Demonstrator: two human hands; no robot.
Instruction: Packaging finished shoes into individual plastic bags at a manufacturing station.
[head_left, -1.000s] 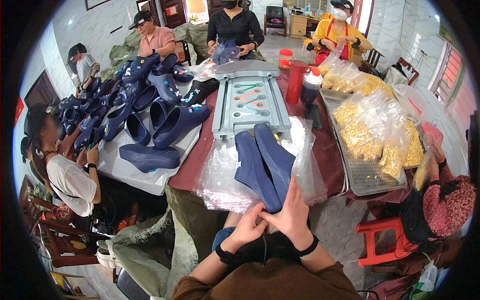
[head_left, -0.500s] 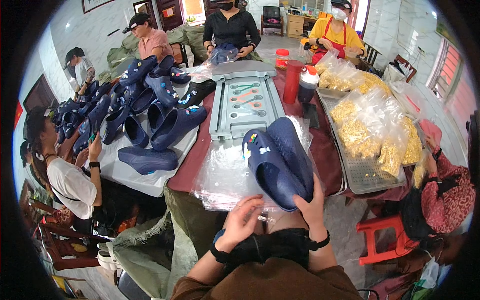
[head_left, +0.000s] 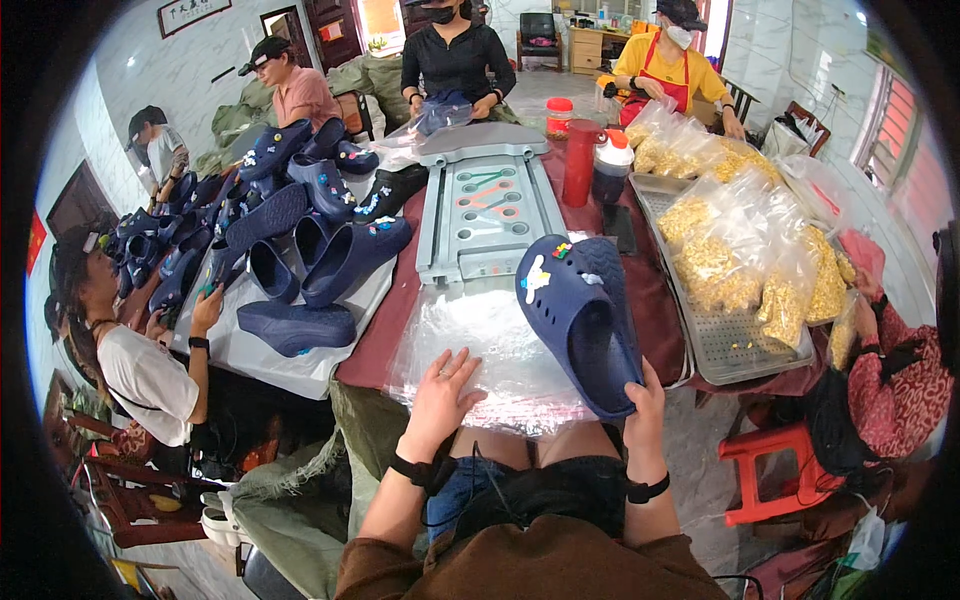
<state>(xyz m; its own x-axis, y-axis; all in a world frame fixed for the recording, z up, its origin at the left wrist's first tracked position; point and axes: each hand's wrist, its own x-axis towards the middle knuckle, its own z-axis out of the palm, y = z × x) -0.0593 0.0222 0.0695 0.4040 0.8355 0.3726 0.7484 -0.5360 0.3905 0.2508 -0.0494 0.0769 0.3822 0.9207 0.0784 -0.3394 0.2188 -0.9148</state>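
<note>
My right hand [head_left: 645,408] grips a navy clog [head_left: 558,300] by its heel end, with the toe pointing away from me. Colourful charms sit on its perforated upper, and part of a second navy clog shows behind it. My left hand [head_left: 441,398] rests with fingers spread on the near part of a stack of clear plastic bags [head_left: 470,335]. The clog hangs over the right side of that stack. Just beyond the bags lies a grey plastic board [head_left: 491,225] with slots and coloured shapes.
Navy clogs [head_left: 345,258] are heaped on the left table. A red flask [head_left: 580,165], a dark-filled bottle [head_left: 613,168] and a phone [head_left: 619,230] stand or lie right of the board. A metal tray [head_left: 735,360] holds bags of yellow pieces. Several people work around the tables.
The clogs have shifted right and turned, showing more of the charmed upper. My left hand has moved forward and left, from above my lap onto the plastic bags.
</note>
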